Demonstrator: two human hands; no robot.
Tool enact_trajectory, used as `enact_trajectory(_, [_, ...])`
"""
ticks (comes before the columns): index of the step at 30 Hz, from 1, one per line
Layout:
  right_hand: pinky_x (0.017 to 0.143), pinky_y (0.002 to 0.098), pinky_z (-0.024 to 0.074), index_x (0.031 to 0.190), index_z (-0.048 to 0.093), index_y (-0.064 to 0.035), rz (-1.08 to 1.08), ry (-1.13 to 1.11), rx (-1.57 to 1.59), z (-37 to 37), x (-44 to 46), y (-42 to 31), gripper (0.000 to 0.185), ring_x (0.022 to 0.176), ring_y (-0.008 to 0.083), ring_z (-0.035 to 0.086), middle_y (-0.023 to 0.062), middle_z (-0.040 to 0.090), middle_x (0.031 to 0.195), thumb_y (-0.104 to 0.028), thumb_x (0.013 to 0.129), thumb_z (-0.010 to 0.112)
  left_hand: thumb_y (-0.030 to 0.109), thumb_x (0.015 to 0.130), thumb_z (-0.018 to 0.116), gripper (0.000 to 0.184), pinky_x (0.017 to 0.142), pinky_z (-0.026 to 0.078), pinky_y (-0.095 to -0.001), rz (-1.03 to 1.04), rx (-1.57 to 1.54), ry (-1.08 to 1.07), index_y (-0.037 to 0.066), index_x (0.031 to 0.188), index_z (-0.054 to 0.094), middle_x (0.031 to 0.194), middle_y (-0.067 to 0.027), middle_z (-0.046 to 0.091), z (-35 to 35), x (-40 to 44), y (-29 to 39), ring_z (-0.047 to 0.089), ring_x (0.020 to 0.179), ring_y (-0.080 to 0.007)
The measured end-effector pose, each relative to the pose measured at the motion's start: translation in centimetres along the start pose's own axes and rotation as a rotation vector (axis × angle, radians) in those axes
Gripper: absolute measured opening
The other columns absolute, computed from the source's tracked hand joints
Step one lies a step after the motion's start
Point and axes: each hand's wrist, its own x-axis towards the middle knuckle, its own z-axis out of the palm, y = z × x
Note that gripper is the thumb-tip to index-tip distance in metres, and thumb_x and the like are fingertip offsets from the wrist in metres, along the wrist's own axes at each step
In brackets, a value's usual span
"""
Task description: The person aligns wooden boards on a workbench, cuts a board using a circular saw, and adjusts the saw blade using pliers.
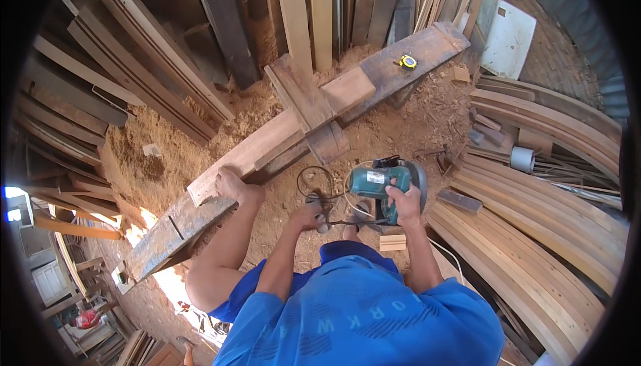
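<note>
My right hand (406,203) grips the handle of a green circular saw (368,184), held up off the ground to the right of my body. My left hand (306,218) is closed around the saw's dark power cord (357,222), which runs across to the tool. Ahead of me a pale plank (262,140) lies along a thick, worn beam (157,238). My bare left foot (234,186) presses on the plank's near end. A shorter board (299,92) lies crosswise over the plank. The saw's blade is not clearly visible.
A yellow tape measure (406,62) sits on the beam's far end. Sawdust (160,136) covers the floor. Long boards (521,232) are stacked at the right, and more timber (133,59) leans at the left and back. A small wood block (459,200) rests on the right stack.
</note>
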Motion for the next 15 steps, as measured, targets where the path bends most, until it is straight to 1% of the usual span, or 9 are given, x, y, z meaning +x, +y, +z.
enact_trajectory(3, [0.052,0.0264,0.0455,0.107,0.062,0.0003,0.045,-0.016,-0.030,1.4,1.0,1.8,0.028,0.058,0.0114,0.056,0.0037,0.062,0.082,-0.001,0.082,0.075,0.034,0.082,0.078,0.056,0.100,0.047,-0.0499,-0.173,-0.193,0.547,0.013,0.131,0.061,0.125,-0.0163,0.065,-12.3,-0.2,4.8,0.059,0.120,-0.0364])
enact_trajectory(4, [0.052,0.0263,0.0454,0.107,0.062,0.0005,0.055,-0.021,-0.038,1.8,1.1,2.2,0.028,0.058,0.0114,0.057,0.0038,0.062,0.083,0.000,0.082,0.075,0.031,0.081,0.079,0.061,0.102,0.045,-0.0496,-0.103,0.009,0.820,0.012,0.134,0.058,0.124,-0.0170,0.062,-14.0,0.5,3.9,0.056,0.119,-0.0369])
enact_trajectory(6, [0.053,0.0264,0.0451,0.108,0.061,0.0013,0.075,-0.036,-0.053,2.3,1.4,2.5,0.029,0.059,0.0113,0.057,0.0042,0.062,0.083,0.000,0.083,0.074,0.025,0.079,0.082,0.084,0.101,0.046,-0.0468,0.139,0.211,1.008,0.009,0.152,0.042,0.121,-0.0180,0.062,-18.2,1.5,3.7,0.056,0.113,-0.0401])
enact_trajectory(9, [0.054,0.0265,0.0451,0.110,0.061,0.0016,0.074,-0.030,-0.066,2.6,2.1,2.8,0.030,0.059,0.0113,0.057,0.0042,0.062,0.082,0.001,0.083,0.074,0.018,0.078,0.082,0.097,0.098,0.046,-0.0488,0.288,0.265,0.695,0.011,0.159,0.030,0.122,-0.0180,0.058,-19.6,5.1,-0.2,0.055,0.111,-0.0392])
enact_trajectory(10, [0.054,0.0265,0.0451,0.110,0.061,0.0016,0.077,-0.030,-0.057,2.4,2.2,2.9,0.030,0.059,0.0113,0.057,0.0042,0.062,0.083,0.001,0.083,0.074,0.012,0.083,0.076,0.086,0.097,0.046,-0.0476,0.279,0.283,0.628,0.014,0.159,0.034,0.120,-0.0168,0.059,-19.4,5.8,-0.8,0.055,0.110,-0.0384])
enact_trajectory(13, [0.054,0.0267,0.0449,0.111,0.061,0.0017,0.092,-0.026,-0.054,2.0,2.9,3.7,0.031,0.059,0.0113,0.056,0.0043,0.062,0.083,0.001,0.082,0.074,0.003,0.084,0.067,0.078,0.097,0.044,-0.0477,0.378,0.300,0.711,0.021,0.156,0.044,0.122,-0.0159,0.056,-17.4,7.6,-2.5,0.053,0.111,-0.0369])
enact_trajectory(15, [0.054,0.0267,0.0448,0.111,0.061,0.0016,0.085,-0.023,-0.078,1.5,3.2,4.0,0.032,0.059,0.0113,0.056,0.0044,0.062,0.082,0.002,0.082,0.074,-0.001,0.083,0.063,0.075,0.096,0.043,-0.0497,0.350,0.307,0.767,0.022,0.153,0.049,0.127,-0.0176,0.054,-16.2,7.9,-2.6,0.052,0.111,-0.0380])
